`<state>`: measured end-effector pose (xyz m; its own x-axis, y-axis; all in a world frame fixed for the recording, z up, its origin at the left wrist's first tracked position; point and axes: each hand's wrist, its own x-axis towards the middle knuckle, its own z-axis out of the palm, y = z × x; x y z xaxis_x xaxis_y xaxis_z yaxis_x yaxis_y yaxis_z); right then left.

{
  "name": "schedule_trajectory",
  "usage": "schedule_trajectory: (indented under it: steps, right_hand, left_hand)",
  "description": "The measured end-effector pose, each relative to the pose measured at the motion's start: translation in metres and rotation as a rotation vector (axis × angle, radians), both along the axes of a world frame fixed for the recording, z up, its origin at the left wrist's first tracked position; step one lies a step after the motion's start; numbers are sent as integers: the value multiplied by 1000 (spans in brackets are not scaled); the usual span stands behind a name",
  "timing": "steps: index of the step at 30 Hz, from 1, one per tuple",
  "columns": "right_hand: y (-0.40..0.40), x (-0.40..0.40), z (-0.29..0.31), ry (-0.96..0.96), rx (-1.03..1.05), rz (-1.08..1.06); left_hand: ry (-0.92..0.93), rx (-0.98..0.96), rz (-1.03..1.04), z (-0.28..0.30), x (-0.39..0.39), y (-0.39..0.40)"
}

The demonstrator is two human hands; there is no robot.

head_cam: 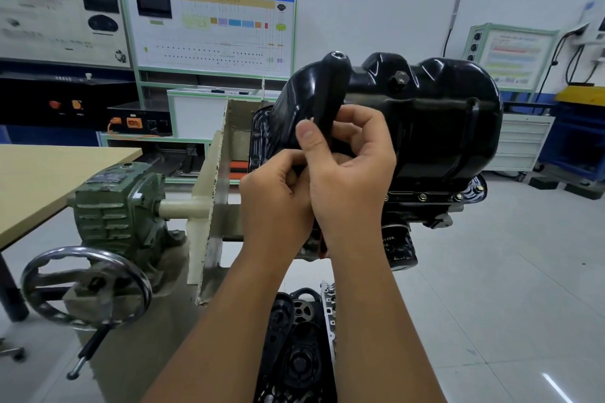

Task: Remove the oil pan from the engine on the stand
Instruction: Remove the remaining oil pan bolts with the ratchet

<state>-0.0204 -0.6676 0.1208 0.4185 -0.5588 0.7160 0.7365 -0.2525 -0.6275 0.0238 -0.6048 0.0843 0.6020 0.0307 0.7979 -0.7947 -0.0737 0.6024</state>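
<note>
Oil pan (pixel 435 114), glossy black, sits on top of the upturned engine (pixel 425 206) on the stand (pixel 212 193), its flange bolts showing along the near edge. Both hands meet in front of it around a black tool handle (pixel 332 88) standing upright. Right hand (pixel 353 167) curls round the handle, thumb pressed against it; left hand (pixel 278 199) pinches something below, hidden by the fingers. A handwheel (pixel 85 288) hangs at the stand's left end.
</note>
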Motion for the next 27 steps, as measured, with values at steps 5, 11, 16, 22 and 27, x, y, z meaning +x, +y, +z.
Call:
schedule_trajectory:
  steps: [5,11,16,22,27]
  right_hand:
    - [-2,1,-1,7,7,-31]
    - [-5,2,0,0,22,19]
    - [-2,-1,0,-1,24,-12]
    - [-5,-1,0,23,30,-76]
    - [-6,0,2,19,17,-49]
  left_hand:
    - [-23,-8,22,-1,2,-2]
    - [-24,13,17,-3,3,-1]
    - [-23,24,68,-2,1,-2]
    - [-25,11,74,-2,1,-2]
    - [-16,16,80,-2,2,-2]
